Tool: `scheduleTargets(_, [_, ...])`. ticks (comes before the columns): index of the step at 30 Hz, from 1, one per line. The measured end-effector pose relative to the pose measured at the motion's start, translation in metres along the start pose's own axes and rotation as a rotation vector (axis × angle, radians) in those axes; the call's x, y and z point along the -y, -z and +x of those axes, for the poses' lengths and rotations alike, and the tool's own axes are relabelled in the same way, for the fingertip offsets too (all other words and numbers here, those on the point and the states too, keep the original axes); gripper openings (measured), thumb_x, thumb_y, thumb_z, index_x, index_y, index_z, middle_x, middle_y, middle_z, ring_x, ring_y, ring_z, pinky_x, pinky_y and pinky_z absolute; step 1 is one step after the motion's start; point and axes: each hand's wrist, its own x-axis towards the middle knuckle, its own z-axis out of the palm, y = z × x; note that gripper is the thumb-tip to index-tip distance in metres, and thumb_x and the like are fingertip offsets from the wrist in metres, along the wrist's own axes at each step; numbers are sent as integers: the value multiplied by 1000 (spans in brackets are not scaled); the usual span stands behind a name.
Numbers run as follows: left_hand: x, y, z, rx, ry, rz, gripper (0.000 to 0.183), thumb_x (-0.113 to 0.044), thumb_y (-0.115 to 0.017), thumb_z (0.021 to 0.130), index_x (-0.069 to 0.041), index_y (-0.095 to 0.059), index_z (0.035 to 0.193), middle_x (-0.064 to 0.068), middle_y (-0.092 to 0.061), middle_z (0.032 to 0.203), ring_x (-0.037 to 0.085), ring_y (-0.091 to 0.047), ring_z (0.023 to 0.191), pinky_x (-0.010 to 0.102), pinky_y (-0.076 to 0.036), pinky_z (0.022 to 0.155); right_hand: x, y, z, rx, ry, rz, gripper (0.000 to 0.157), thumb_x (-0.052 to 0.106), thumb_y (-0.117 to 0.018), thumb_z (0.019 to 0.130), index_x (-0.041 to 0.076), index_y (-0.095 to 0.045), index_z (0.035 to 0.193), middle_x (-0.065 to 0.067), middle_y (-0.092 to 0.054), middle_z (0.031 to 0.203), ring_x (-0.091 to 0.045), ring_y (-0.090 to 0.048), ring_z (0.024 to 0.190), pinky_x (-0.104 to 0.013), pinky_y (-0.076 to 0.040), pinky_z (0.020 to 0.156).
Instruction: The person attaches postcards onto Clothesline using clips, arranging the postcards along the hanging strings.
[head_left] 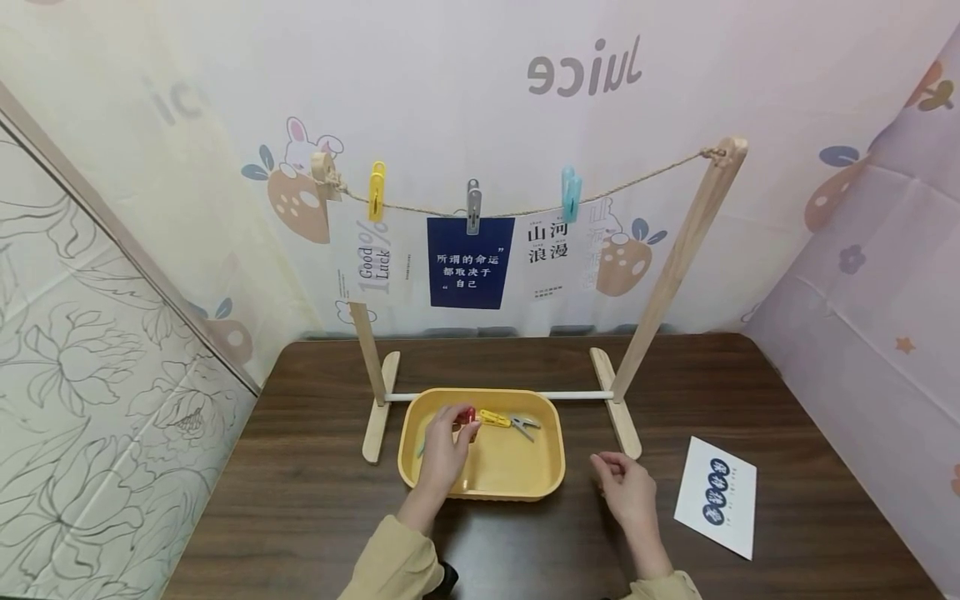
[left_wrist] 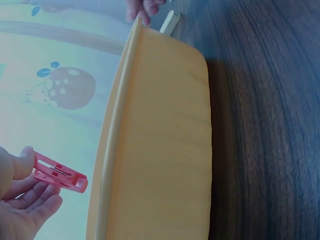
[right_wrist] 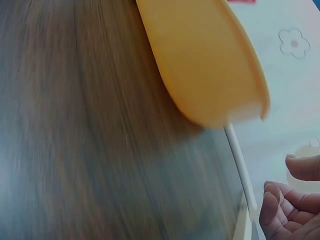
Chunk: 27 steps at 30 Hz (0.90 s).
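Observation:
My left hand (head_left: 446, 454) is over the yellow plastic bin (head_left: 510, 477), pinching a red clothespin (head_left: 472, 414) between thumb and fingers. In the left wrist view the red clothespin (left_wrist: 61, 172) points away from the fingertips, above the bin's rim. Inside the bin lie a yellow clothespin (head_left: 495, 418) and a grey clothespin (head_left: 522, 427). Right of the bin, my right hand (head_left: 630, 490) hovers over the table with loosely curled fingers and nothing in them. The nearest thing on its right is a white card (head_left: 716, 497) with dark blue round prints.
Behind the bin stands a wooden frame (head_left: 675, 267) with a sagging rope (head_left: 645, 181). Clothespins hold a white card (head_left: 378, 262), a navy card (head_left: 470, 262) and another white card (head_left: 551, 262) on it. The frame's wooden foot (head_left: 617, 408) reaches toward my right hand.

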Motion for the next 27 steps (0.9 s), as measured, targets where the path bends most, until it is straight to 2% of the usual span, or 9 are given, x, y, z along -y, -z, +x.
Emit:
scheduleTargets(4, [-3,1,-3,-41,10,-64,20,-5,-65,79,5,-62,96,11,-58,84,23,-58,80,34,-50,71,-12,15,-1,-52,-3,-70,26,18,-61,84,-7,-62,93,-12,-62,73,-16,-57,56,-23,-44,48])
scheduleTargets(8, [-5,2,-5,-66,16,-115,20,-6,-65,79,4,-62,95,11,-58,84,22,-58,80,31,-50,71,-26,30,0,-108,-4,-142,25,16,-62,83,-8,-62,91,-14,-62,74,-21,-58,62,-27,-43,52])
scheduleTargets(13, [-8,4,-7,-94,34,-173,20,-6,-66,78,5,-62,96,11,-59,84,22,-58,80,30,-50,72,-42,51,4,-131,-20,-216,26,15,-60,83,-10,-60,92,-18,-61,75,-28,-58,64,-31,-42,52])
scheduleTargets(16, [-10,5,-8,-107,55,-209,20,-4,-65,78,5,-62,96,11,-59,85,23,-58,81,31,-50,73,-51,64,7,-132,-37,-260,31,16,-58,83,-13,-57,94,-24,-60,77,-35,-58,67,-38,-43,56])
scheduleTargets(22, [-14,7,-11,-110,95,-263,21,-4,-65,78,5,-62,97,12,-59,86,26,-57,82,34,-50,74,-67,85,14,-112,-69,-356,39,17,-56,83,-19,-52,98,-32,-57,88,-46,-52,84,-50,-40,71])
scheduleTargets(25, [-19,9,-11,-114,100,-294,21,1,-64,78,7,-61,98,15,-59,87,29,-57,82,37,-50,73,-73,94,17,-90,-117,-405,42,18,-55,83,-20,-49,101,-36,-53,92,-50,-48,86,-53,-39,72])
scheduleTargets(27, [-27,12,-12,-116,93,-305,20,5,-63,77,9,-60,97,18,-58,87,32,-57,82,39,-49,73,-76,99,19,-66,-177,-426,47,20,-55,83,-22,-46,103,-40,-48,95,-52,-45,88,-54,-38,71])
